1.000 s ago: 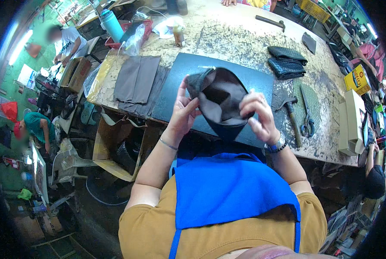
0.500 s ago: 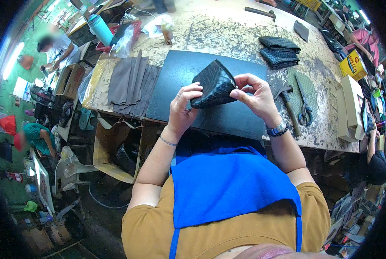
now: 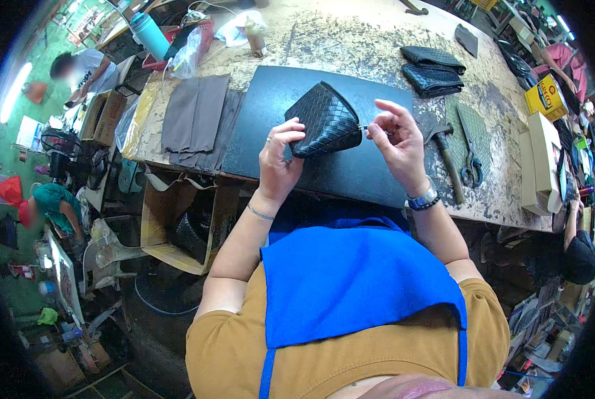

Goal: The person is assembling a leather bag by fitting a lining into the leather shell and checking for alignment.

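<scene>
My left hand (image 3: 281, 154) grips the left end of a black woven-leather zip pouch (image 3: 327, 126), fingers curled over its edge. The pouch is tilted above a black work mat (image 3: 254, 143). At its right edge my right hand (image 3: 398, 147) pinches a small, metallic-looking zipper pull (image 3: 363, 127) between thumb and a finger, the other fingers raised. Just to the right of this hand lie a hammer (image 3: 452, 166) and large dark-handled shears (image 3: 472, 156).
Dark brown leather pieces (image 3: 194, 116) lie left of the mat. Folded black woven pieces (image 3: 432, 72) sit at the far right. A blue bottle (image 3: 150, 36) stands by a red basket (image 3: 204, 40). Below the table's left edge is an open cardboard box (image 3: 161, 226). Other people work at both sides.
The pouch has turned to show more of its broad woven side. My right hand has drawn slightly away from its edge, with its upper fingers lifted, exposing the small pull.
</scene>
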`<state>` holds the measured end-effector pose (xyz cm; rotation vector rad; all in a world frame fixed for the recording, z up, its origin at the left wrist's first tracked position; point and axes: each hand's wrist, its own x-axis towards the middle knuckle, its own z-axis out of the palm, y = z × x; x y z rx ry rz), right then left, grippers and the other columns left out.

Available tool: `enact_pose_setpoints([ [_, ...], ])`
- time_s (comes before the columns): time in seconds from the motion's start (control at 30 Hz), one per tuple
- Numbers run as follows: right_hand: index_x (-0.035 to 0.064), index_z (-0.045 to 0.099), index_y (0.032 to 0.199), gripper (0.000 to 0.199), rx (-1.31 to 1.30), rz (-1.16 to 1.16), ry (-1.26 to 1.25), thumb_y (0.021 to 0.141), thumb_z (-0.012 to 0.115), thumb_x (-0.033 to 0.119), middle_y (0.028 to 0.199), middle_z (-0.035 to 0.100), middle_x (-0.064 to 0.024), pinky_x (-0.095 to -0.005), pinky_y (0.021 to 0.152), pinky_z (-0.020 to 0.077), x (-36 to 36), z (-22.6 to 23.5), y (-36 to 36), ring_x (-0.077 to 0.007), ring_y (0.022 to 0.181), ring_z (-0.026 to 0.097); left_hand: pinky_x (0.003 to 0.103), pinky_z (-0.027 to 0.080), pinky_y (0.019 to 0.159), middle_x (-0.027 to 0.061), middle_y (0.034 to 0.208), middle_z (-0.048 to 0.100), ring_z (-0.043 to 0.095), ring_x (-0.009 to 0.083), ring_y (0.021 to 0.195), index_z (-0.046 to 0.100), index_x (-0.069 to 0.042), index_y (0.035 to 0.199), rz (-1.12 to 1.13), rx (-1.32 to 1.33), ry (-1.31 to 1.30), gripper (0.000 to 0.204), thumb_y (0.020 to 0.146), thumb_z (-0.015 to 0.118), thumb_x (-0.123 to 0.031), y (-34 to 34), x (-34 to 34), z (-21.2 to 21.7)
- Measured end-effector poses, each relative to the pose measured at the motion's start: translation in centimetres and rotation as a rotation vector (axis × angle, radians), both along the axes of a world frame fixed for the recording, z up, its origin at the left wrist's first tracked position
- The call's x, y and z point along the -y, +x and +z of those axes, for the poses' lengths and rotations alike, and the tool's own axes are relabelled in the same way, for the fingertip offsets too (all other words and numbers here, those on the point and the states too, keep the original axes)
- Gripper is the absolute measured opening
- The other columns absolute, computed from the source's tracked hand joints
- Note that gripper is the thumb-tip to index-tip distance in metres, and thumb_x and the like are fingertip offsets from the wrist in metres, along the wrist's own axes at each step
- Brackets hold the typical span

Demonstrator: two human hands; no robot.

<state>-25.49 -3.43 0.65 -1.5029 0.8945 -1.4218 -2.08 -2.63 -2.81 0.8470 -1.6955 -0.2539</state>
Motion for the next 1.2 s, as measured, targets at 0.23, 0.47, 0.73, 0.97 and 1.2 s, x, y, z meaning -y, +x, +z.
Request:
enact_pose_setpoints([
  [0.23,0.0003,0.065,0.111,0.024,-0.031,0.262,0.460,0.091,0.067,0.014,0.095,0.067,-0.0025,-0.0218,0.075,0.0532,0.5,-0.8,-1.0,-0.0077,0.082,0.063,0.042,0.047,0.097,0.0127,0.114,0.062,0.058,0.0326,0.115,0.057,-0.008,0.104,-0.058,0.071,0.060,0.029,0.078,0.069,-0.006,0.2,-0.5,2.0],
  [0.47,0.0013,0.066,0.106,0.020,-0.059,0.295,0.358,0.092,0.066,0.016,0.093,0.066,-0.0006,-0.0215,0.073,0.0514,-0.3,-0.4,0.8,-0.0072,0.081,0.061,0.048,0.042,0.097,0.0026,0.121,0.064,0.061,0.0213,0.112,0.064,-0.016,0.119,0.216,0.566,-0.001,0.046,0.077,0.075,-0.031,-1.7,-2.5,5.5],
  [0.73,-0.0004,0.066,0.102,0.018,-0.066,0.466,0.262,0.093,0.063,0.016,0.092,0.059,0.0003,-0.0220,0.072,0.0462,-0.8,-0.2,1.8,-0.0064,0.082,0.055,0.047,0.043,0.096,-0.0005,0.108,0.069,0.066,0.0138,0.100,0.067,-0.016,0.112,0.180,0.689,-0.028,0.035,0.079,0.072,-0.027,-1.1,-2.8,6.1],
  [0.97,-0.0002,0.067,0.099,0.017,0.008,0.480,0.365,0.092,0.064,0.016,0.082,0.061,0.0007,-0.0242,0.067,0.0470,-1.2,0.7,2.7,-0.0071,0.076,0.056,0.051,0.035,0.106,-0.0018,0.103,0.070,0.067,0.0105,0.095,0.065,-0.016,0.113,0.170,0.949,-0.125,0.035,0.080,0.069,-0.028,-0.3,-2.6,8.3],
  [1.2,0.0016,0.069,0.090,0.014,-0.704,0.119,-0.306,0.086,0.069,0.015,0.077,0.063,-0.0107,-0.0314,0.063,0.0477,-2.5,5.9,2.3,-0.0191,0.068,0.059,0.052,0.028,0.112,-0.0031,0.095,0.071,0.068,0.0102,0.091,0.066,-0.016,0.108,0.146,0.942,-0.235,0.028,0.083,0.068,-0.028,0.8,-1.2,6.9],
])
